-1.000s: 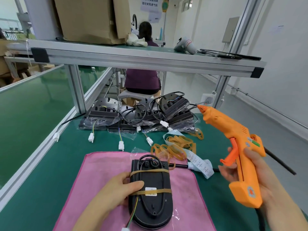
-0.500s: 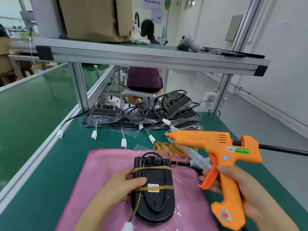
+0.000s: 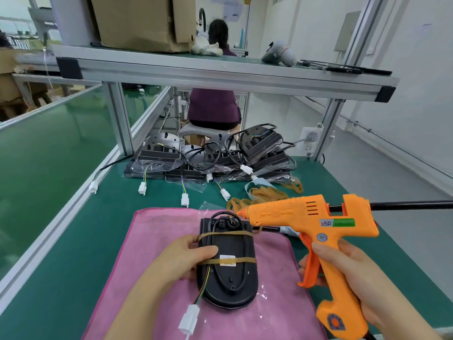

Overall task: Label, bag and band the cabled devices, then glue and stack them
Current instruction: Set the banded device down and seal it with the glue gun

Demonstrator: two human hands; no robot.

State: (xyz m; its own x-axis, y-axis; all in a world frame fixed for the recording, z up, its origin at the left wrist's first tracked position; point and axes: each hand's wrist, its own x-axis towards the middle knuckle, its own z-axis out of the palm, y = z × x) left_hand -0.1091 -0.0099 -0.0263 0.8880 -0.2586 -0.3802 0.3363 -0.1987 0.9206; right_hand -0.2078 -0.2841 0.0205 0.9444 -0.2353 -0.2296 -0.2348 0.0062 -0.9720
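Observation:
A black oval device (image 3: 229,271) in a clear bag lies on the pink cloth (image 3: 152,231), with two tan rubber bands and a white label across it. Its coloured wires end in a white plug (image 3: 188,320). My left hand (image 3: 181,258) holds the device's left edge, thumb on top. My right hand (image 3: 353,273) grips the handle of an orange glue gun (image 3: 311,219). The gun lies level, and its nozzle points left at the device's top right corner, by the cable socket.
A stack of bagged devices (image 3: 213,155) with dangling white plugs sits at the back of the green bench. Loose rubber bands (image 3: 264,193) and a label strip lie behind the gun. Shelf uprights (image 3: 120,119) stand at the back; a person sits beyond.
My right hand has swung the glue gun from upright at the right down and leftward, so its nozzle now reaches the device's top. My left hand stays on the device.

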